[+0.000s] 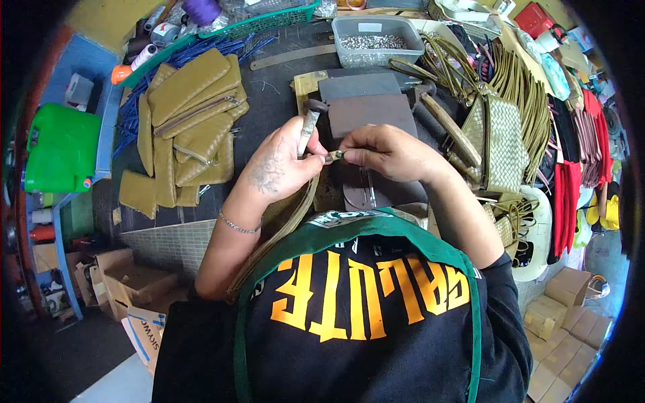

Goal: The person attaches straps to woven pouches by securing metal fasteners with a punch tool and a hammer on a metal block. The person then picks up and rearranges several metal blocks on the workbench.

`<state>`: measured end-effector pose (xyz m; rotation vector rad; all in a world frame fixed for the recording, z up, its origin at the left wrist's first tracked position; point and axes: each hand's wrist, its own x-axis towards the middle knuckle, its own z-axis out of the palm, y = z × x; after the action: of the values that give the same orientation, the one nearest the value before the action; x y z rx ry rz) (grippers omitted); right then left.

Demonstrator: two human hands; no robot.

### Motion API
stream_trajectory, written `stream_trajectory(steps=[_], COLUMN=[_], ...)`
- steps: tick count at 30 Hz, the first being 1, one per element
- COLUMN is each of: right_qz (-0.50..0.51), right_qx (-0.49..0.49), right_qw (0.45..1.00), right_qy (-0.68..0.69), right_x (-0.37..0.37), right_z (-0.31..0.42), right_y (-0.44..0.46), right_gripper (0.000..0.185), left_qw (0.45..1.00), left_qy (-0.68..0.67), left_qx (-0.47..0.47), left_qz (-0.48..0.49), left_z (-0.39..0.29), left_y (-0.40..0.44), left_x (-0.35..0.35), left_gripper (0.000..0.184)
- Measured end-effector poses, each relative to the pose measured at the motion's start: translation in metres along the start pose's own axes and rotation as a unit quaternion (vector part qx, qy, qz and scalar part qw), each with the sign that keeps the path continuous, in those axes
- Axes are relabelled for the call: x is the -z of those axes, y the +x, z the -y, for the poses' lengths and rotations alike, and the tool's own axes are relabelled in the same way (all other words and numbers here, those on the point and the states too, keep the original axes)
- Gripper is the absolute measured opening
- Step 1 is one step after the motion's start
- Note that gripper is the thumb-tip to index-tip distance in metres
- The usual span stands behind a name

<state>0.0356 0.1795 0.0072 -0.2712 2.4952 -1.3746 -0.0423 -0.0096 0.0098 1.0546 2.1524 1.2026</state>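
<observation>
My left hand [285, 151] is closed round the handle of a small hammer [309, 127], its dark head pointing up. Its thumb and fingertips also pinch a small metal piece [329, 158] at the end of an olive strap. The strap [295, 213] hangs down over my left forearm side. My right hand [376, 153] pinches the other side of that small piece, close to the left fingertips. Below and behind the hands lie dark brown flat blocks [369, 114] on the table.
Olive woven pouches [195, 101] are piled at the left. A clear tub of metal parts [377, 41] stands at the back. To the right are a wooden-handled hammer [450, 127], a woven olive bag [504, 144] and bundled straps [527, 94]. A metal ruler [292, 57] lies behind.
</observation>
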Motion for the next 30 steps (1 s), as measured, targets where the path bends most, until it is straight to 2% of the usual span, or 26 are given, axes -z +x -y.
stream_trajectory(steps=[3, 5, 9, 11, 15, 18, 21, 24, 27, 30], right_qz=[-0.006, 0.015, 0.032, 0.032, 0.026, 0.029, 0.009, -0.024, -0.1, -0.101], right_qx=[0.009, 0.034, 0.028, 0.05, 0.047, 0.028, 0.044, 0.055, 0.053, 0.064], right_qw=[0.998, 0.981, 0.976, 0.961, 0.96, 0.966, 0.972, 0.963, 0.979, 0.981], right_qy=[0.056, 0.192, 0.214, 0.269, 0.275, 0.257, 0.233, 0.264, 0.167, 0.154], right_x=[-0.003, -0.006, -0.007, -0.009, -0.009, -0.009, -0.012, -0.017, -0.022, -0.022], right_z=[-0.007, -0.016, -0.021, -0.023, -0.024, -0.025, -0.027, -0.028, -0.02, -0.019], right_y=[0.004, 0.005, 0.006, 0.007, 0.006, 0.006, 0.007, 0.008, 0.006, 0.004], right_gripper=[0.022, 0.02, 0.021, 0.022, 0.022, 0.022, 0.02, 0.019, 0.02, 0.02], left_qw=[0.998, 0.986, 0.986, 0.987, 0.989, 0.99, 0.991, 0.991, 0.996, 0.996], left_qy=[-0.061, -0.157, -0.163, -0.155, -0.148, -0.133, -0.128, -0.123, -0.08, -0.043], left_qx=[0.018, 0.052, 0.038, 0.035, 0.017, 0.03, 0.041, 0.038, 0.033, 0.071], left_qz=[-0.005, -0.004, -0.001, -0.001, -0.004, -0.021, -0.028, -0.034, -0.022, -0.016], left_z=[0.004, 0.003, 0.003, 0.003, 0.002, 0.001, 0.001, -0.002, -0.006, -0.011], left_y=[0.0, 0.0, 0.002, 0.003, 0.005, 0.005, 0.005, 0.006, 0.008, 0.009], left_x=[0.0, -0.001, -0.001, -0.001, -0.002, -0.002, -0.003, -0.004, -0.005, -0.005], left_gripper=[0.022, 0.022, 0.023, 0.023, 0.024, 0.017, 0.017, 0.018, 0.022, 0.021])
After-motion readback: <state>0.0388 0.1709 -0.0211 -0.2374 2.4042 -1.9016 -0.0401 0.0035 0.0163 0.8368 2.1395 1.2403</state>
